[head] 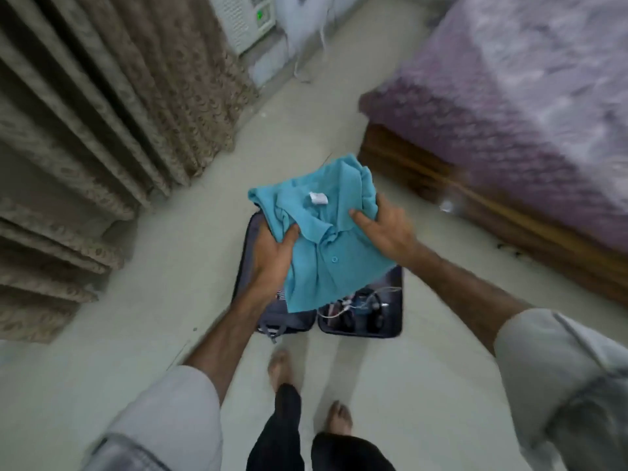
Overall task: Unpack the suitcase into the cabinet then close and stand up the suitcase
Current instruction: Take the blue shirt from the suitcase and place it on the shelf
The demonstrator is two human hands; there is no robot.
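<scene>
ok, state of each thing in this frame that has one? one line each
suitcase: open, lying flat on the floor, cables and dark items in its right half
teal polo shirt: folded, held above the suitcase
left hand: grips the shirt's left edge
right hand: grips the shirt's right edge
wall unit: green light on
curtain: drawn

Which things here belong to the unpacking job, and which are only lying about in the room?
Belong to the job:
- folded teal polo shirt, held by the left hand and right hand
- open dark blue suitcase on the floor
- tangled white cables inside it

Just there:
- bed with purple patterned cover
- beige patterned curtain
- white air-conditioning unit
</scene>
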